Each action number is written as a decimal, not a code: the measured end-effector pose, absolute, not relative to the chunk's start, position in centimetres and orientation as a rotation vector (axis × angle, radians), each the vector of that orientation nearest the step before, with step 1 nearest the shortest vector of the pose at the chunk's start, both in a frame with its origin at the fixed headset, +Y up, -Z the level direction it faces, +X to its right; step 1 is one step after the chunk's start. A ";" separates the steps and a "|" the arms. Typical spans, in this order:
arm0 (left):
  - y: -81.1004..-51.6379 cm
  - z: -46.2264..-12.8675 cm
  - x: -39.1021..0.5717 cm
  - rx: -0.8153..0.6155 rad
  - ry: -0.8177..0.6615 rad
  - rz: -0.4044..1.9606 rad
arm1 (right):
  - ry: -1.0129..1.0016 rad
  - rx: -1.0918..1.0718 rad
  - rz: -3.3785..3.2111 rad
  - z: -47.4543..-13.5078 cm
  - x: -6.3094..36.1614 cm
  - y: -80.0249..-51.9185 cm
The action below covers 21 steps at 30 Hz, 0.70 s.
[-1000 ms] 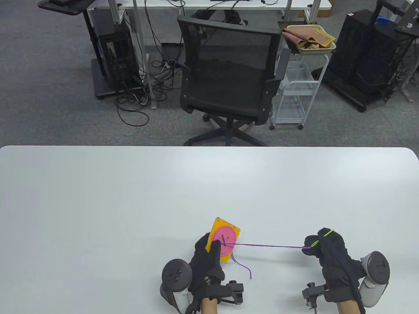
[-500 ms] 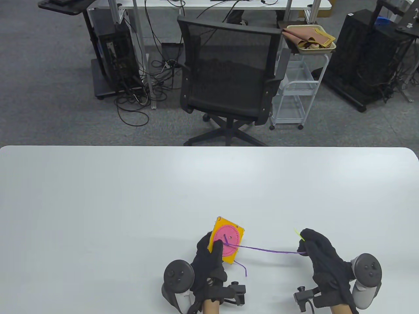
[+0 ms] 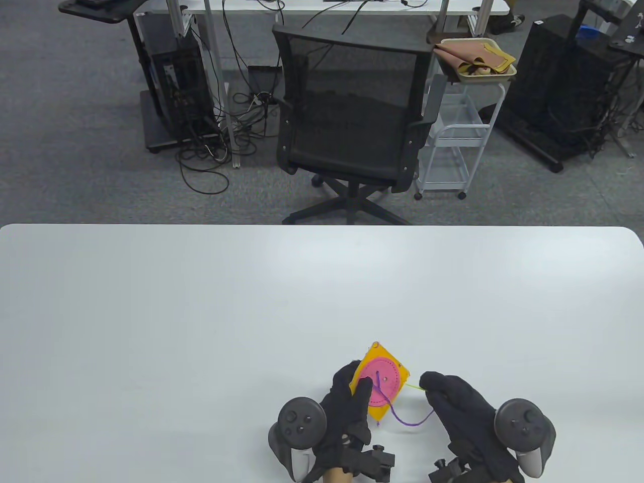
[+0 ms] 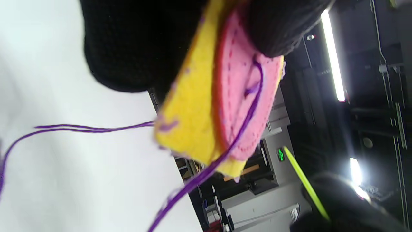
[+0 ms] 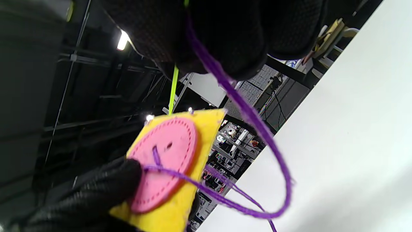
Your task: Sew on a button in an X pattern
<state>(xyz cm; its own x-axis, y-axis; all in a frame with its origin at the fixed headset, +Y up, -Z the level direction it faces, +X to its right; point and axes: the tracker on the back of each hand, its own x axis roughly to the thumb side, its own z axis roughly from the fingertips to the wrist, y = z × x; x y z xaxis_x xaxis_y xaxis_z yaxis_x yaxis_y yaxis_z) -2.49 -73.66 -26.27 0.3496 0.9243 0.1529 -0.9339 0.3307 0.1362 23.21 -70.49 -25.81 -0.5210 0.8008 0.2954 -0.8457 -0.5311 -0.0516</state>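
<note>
A yellow felt square (image 3: 381,372) with a pink felt button (image 3: 383,381) on it is held up off the white table. My left hand (image 3: 349,402) pinches it, thumb on the button's face; it also shows in the left wrist view (image 4: 193,106) and the right wrist view (image 5: 180,193). A purple thread (image 3: 402,420) comes out of the button and loops slack to my right hand (image 3: 437,390). My right hand pinches a lime-green needle (image 3: 413,387), whose tip points at the square's right edge; the needle also shows in the right wrist view (image 5: 173,90).
The white table (image 3: 201,312) stretches wide to the left and far side. A black office chair (image 3: 352,115) and a white cart (image 3: 453,146) stand beyond the far edge.
My right hand moved left toward the felt square, so the taut thread went slack into a loop. My left hand shifted the square to the right and a little nearer.
</note>
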 end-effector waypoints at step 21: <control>-72.9 -26.2 1.1 0.109 -0.299 1.028 | -0.168 0.289 2.373 -25.7 21.8 -71.4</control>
